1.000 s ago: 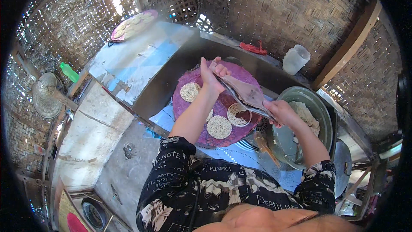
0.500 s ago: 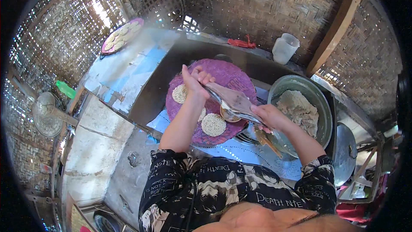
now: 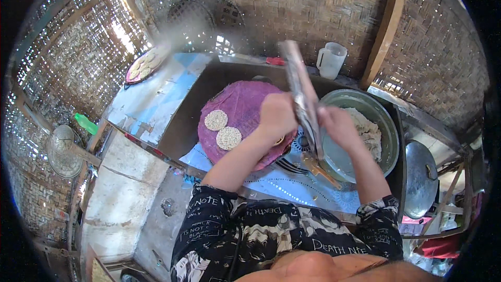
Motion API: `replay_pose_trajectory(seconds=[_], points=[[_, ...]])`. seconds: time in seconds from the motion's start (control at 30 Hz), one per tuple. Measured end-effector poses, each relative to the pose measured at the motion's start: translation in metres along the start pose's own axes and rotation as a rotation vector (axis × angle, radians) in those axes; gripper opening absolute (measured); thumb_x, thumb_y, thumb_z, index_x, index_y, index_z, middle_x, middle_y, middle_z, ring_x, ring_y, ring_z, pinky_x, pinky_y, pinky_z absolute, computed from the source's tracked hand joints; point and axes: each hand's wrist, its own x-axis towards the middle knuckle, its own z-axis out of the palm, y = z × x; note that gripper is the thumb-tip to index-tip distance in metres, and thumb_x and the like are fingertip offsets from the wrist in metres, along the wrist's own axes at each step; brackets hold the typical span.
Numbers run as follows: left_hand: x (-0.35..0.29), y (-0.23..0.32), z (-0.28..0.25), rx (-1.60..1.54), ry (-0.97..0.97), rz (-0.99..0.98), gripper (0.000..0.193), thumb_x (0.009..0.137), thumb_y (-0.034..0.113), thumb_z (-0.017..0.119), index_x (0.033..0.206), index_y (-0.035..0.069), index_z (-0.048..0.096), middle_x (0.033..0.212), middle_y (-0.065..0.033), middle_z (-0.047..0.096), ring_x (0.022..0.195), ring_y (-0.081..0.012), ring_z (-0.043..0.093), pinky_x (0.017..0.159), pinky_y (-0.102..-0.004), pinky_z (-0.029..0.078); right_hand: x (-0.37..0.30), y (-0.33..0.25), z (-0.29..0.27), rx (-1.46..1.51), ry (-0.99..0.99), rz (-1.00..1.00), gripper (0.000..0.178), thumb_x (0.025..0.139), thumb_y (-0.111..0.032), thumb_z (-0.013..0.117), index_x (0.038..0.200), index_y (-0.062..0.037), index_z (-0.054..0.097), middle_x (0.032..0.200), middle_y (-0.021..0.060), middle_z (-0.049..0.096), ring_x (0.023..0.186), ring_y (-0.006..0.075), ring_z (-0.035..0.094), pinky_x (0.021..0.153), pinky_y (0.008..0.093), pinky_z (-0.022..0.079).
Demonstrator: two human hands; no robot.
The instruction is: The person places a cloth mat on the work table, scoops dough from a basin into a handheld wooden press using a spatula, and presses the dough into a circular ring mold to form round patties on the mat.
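Observation:
A long, greyish-brown folded sheet, smeared by motion, stands on edge between my hands. My left hand is closed at its left side; my right hand grips its right side lower down. What the sheet is made of cannot be made out. Below my left forearm lies a round tray covered in purple cloth. On it are two flat, grainy white discs. Part of a yellowish round rim shows beneath my left hand. Right of my right hand, a green basin holds a whitish, lumpy mass.
A wooden-handled tool lies against the basin's near side, on a blue patterned cover. At the back stands a translucent jug. Another tray of pale discs sits back left. A big metal lid leans at the right.
The sheet, earlier slanting down to the right between my hands, now stands nearly upright. My left hand has moved right and down, closer to my right hand. The whole view has shifted slightly.

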Motion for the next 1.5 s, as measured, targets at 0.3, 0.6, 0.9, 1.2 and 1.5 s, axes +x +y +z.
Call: replay_pose_trajectory(seconds=[0.3,0.6,0.9,1.2,1.5], points=[[-0.024,0.056,0.088,-0.053,-0.517,0.447,0.015,0.058,0.017,0.060,0.069,0.008,0.060,0.071,-0.0121,0.062,0.068,-0.0308,0.060,0.058,-0.0395,0.048,-0.069,-0.042,-0.063,-0.512,0.403,-0.710,0.050,0.066,-0.007,0.064,0.108,0.0062,0.040,0.092,0.0182,0.052,0.082,0.0329,0.053,0.070,0.0428,0.043],[-0.009,0.096,0.065,0.049,-0.491,0.641,0.014,0.054,0.015,0.061,0.066,0.008,0.059,0.063,-0.0130,0.059,0.066,-0.0315,0.060,0.062,-0.0403,0.047,-0.107,0.005,-0.150,0.194,0.195,-0.049,0.035,0.071,0.003,0.050,0.100,-0.0065,0.033,0.073,0.0046,0.042,0.065,0.0119,0.043,0.057,0.0266,0.041],[0.019,0.066,0.131,-1.354,-0.755,0.013,0.057,0.070,0.020,0.069,0.121,0.007,0.045,0.101,-0.0082,0.058,0.093,-0.0191,0.056,0.084,-0.0360,0.044,-0.110,0.094,-0.156,0.887,1.293,-0.199,0.024,0.079,-0.001,0.051,0.097,-0.0091,0.038,0.080,0.0066,0.053,0.070,0.0112,0.051,0.053,0.0207,0.041],[0.034,0.044,0.111,-1.736,-0.004,0.150,0.026,0.071,0.011,0.068,0.093,0.014,0.053,0.096,0.0003,0.048,0.111,-0.0230,0.042,0.101,-0.0491,0.024,-0.071,0.163,-0.080,0.276,0.004,0.357,0.047,0.070,-0.025,0.067,0.108,-0.0008,0.052,0.104,0.0145,0.055,0.093,0.0215,0.054,0.076,0.0344,0.045],[0.009,0.014,0.110,-1.208,0.236,0.213,0.032,0.074,0.009,0.067,0.098,0.010,0.047,0.098,-0.0026,0.044,0.099,-0.0165,0.044,0.090,-0.0338,0.038,-0.101,0.262,-0.039,-0.536,-0.556,0.436,0.024,0.072,-0.014,0.059,0.090,0.0009,0.058,0.099,0.0228,0.057,0.088,0.0357,0.057,0.077,0.0414,0.046]])
